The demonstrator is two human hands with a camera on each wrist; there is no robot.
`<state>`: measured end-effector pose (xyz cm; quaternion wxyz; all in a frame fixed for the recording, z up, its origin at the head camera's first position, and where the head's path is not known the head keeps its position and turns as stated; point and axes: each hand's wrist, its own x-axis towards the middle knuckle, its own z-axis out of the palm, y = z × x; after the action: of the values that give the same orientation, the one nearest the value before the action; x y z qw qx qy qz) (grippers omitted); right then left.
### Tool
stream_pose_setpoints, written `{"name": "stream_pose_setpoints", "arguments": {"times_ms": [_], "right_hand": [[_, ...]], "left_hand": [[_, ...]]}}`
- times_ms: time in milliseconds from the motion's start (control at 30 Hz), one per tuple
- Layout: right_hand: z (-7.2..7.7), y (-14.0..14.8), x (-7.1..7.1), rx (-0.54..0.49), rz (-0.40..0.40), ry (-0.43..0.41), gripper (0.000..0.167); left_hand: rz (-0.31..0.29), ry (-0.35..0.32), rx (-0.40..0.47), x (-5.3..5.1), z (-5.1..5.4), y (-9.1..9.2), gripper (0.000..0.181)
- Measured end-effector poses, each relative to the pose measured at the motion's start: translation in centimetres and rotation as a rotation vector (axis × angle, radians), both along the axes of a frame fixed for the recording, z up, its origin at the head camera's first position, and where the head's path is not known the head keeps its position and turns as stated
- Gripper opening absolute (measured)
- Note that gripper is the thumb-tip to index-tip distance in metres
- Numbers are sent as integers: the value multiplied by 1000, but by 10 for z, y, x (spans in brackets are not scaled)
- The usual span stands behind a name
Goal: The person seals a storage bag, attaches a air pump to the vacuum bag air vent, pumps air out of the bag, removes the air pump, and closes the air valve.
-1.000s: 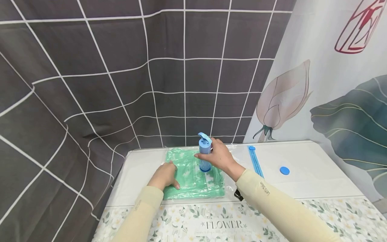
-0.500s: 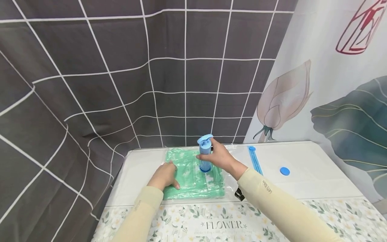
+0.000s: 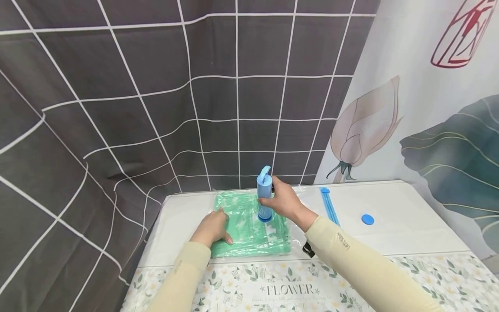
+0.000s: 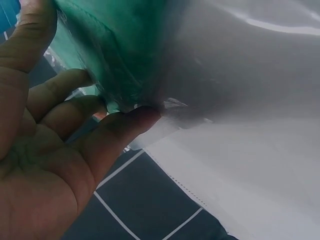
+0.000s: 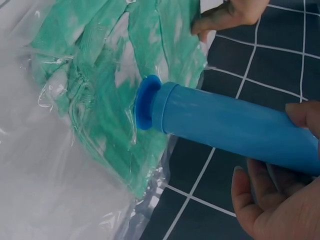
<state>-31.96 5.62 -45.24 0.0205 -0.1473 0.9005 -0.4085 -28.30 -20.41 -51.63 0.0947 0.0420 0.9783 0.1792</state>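
A clear plastic vacuum storage bag with folded green-and-white cloth inside lies on the table. On it a blue hand pump stands upright, its flared base against the bag. My right hand grips the pump's barrel from the right, thumb in front; in the right wrist view the fingers curl around it. My left hand rests on the bag's left side. Its fingers are spread and touch the plastic along the edge in the left wrist view.
Right of the bag lie a blue zip strip with a slider and a round blue cap. A small black object shows beside the right sleeve. A dark gridded curtain stands behind the white table cover.
The pump's top handle has turned and now appears narrow and pointing up, where it looked broad before. Both hands stay at nearly the same places.
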Motion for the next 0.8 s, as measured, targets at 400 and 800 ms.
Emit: {"name": "stream_pose_setpoints", "arguments": {"times_ms": [400,800], "right_hand": [[2,11,4,-27,2,14,62],[8,26,5,-47,7,33,59]], "left_hand": [[0,-15,4,3,-3,5,97],[5,-9,-11,4,0,1,97]]}}
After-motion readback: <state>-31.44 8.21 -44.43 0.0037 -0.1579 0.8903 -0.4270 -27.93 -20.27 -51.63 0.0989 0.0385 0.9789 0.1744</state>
